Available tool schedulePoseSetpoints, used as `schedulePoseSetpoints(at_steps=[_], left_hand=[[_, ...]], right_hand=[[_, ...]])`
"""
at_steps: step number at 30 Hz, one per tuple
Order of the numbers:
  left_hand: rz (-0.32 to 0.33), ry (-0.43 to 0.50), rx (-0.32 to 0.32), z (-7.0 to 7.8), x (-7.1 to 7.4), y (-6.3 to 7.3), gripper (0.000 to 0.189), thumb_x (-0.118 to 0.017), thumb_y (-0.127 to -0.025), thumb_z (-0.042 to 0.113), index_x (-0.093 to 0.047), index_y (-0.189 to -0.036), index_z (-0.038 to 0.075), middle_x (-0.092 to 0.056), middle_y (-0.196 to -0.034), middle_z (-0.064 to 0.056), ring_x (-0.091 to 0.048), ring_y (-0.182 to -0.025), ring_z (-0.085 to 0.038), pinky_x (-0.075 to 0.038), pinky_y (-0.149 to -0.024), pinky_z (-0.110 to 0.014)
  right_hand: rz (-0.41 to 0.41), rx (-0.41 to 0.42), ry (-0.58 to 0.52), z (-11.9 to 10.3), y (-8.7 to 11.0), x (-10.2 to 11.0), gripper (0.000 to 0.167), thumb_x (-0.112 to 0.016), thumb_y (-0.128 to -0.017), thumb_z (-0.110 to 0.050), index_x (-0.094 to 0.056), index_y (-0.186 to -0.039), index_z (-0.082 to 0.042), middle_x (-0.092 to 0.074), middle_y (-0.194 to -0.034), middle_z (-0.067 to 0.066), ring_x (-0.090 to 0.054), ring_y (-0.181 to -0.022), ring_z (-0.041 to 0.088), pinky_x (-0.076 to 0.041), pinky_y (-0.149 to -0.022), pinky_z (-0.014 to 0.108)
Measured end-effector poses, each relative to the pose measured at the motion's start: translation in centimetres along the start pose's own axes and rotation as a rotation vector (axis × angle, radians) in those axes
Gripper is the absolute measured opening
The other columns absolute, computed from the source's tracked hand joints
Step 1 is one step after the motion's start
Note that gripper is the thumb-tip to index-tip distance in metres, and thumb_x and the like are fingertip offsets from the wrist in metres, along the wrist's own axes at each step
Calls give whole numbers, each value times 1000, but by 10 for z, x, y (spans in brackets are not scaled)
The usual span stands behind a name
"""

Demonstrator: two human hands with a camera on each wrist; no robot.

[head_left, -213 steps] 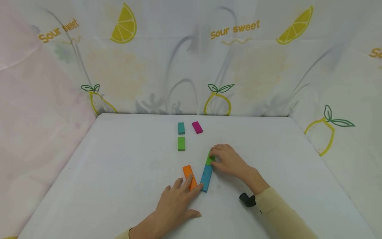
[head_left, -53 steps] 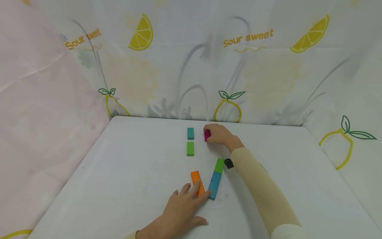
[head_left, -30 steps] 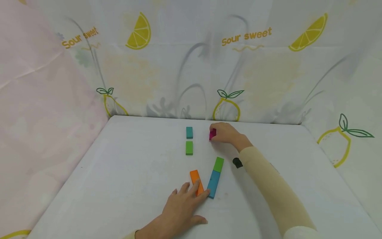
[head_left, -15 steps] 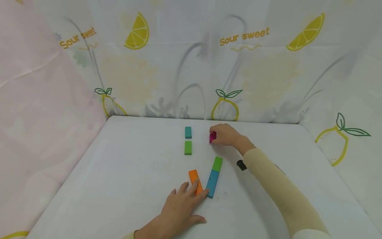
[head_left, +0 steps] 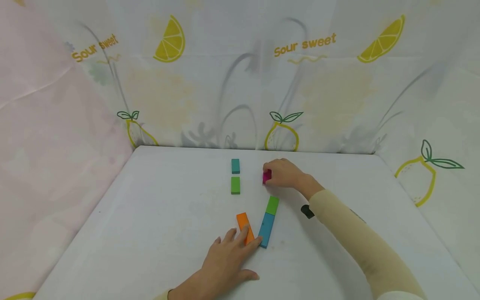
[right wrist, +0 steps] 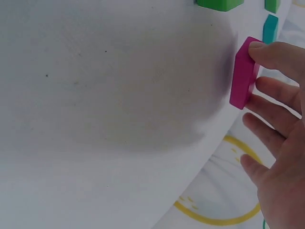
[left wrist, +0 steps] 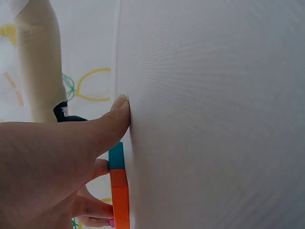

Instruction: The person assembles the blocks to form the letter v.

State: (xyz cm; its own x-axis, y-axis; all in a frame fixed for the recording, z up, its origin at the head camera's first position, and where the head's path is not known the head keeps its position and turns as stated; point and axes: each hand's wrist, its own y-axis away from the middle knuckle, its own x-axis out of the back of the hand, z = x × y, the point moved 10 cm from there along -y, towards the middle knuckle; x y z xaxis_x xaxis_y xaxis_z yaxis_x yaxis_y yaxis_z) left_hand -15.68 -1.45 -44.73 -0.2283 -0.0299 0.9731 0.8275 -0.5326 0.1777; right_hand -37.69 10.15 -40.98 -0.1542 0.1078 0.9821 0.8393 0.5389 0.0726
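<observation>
Between thumb and fingers, my right hand [head_left: 286, 174] pinches a magenta block [right wrist: 244, 74] beyond the far end of the slanted row. That row is a light green block [head_left: 272, 205] set end to end with a longer blue block [head_left: 266, 230]. My left hand [head_left: 225, 260] lies spread on the table, one fingertip on an orange block [head_left: 243, 223] and another touching the blue block's near end. The orange and blue blocks converge toward me in a V. In the left wrist view, the thumb rests on the white surface beside the orange block [left wrist: 120, 198].
A teal block [head_left: 235, 166] and another green block [head_left: 235, 185] lie in a line left of the right hand. A black wrist device [head_left: 307, 211] hangs under the right sleeve. The white table [head_left: 150, 233] ends at a lemon-print cloth backdrop [head_left: 210, 75].
The right hand let go of the green block beyond the blue one, reached back and took the magenta block. It has carried it right and then slightly nearer. The left hand has kept its place.
</observation>
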Motion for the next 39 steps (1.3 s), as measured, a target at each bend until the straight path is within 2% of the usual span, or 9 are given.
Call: schedulePoseSetpoints(at_steps=[8,14,23,31,39], left_hand=[[13,-7,-9,1,1,-1,80,-63,-77,74,-40,-148,45,-44,-155,-3,-49,-132,-35,-54,-89,-59],[12,-14,-7,0,1,-1,80,-62,-77,75,-41,-148,45,-43,-155,-3,-49,-132,-35,-54,-89,-58],[10,0,-1,0,1,0,79,-61,-78,74,-41,-148,44,-43,-155,-4,-48,-133,-35,-53,-91,-58],[31,-16,-16,1,2,0,79,-61,-78,74,-41,-148,44,-44,-155,-4,-49,-132,-35,-54,-90,-57],[18,9,-13,0,0,-1,79,-62,-78,73,-41,-148,43,-43,-155,-5,-47,-133,-36,-53,-91,-59]], right_hand=[[29,29,9,1,10,0,17,-69,-86,-23,-67,-101,-15,-69,-93,-2,-57,-88,17,-46,-98,45],[31,23,15,2,18,1,21,-69,-86,-26,-68,-104,-14,-71,-98,0,-58,-93,19,-43,-105,50],[37,11,34,1,29,3,27,-69,-87,-29,-68,-109,-14,-71,-105,3,-59,-101,21,-41,-108,53],[43,12,37,0,36,3,27,-70,-87,-30,-69,-108,-14,-71,-104,3,-60,-102,22,-42,-108,52],[46,15,61,0,40,1,26,-69,-87,-30,-68,-107,-14,-71,-106,4,-60,-106,23,-41,-109,52]])
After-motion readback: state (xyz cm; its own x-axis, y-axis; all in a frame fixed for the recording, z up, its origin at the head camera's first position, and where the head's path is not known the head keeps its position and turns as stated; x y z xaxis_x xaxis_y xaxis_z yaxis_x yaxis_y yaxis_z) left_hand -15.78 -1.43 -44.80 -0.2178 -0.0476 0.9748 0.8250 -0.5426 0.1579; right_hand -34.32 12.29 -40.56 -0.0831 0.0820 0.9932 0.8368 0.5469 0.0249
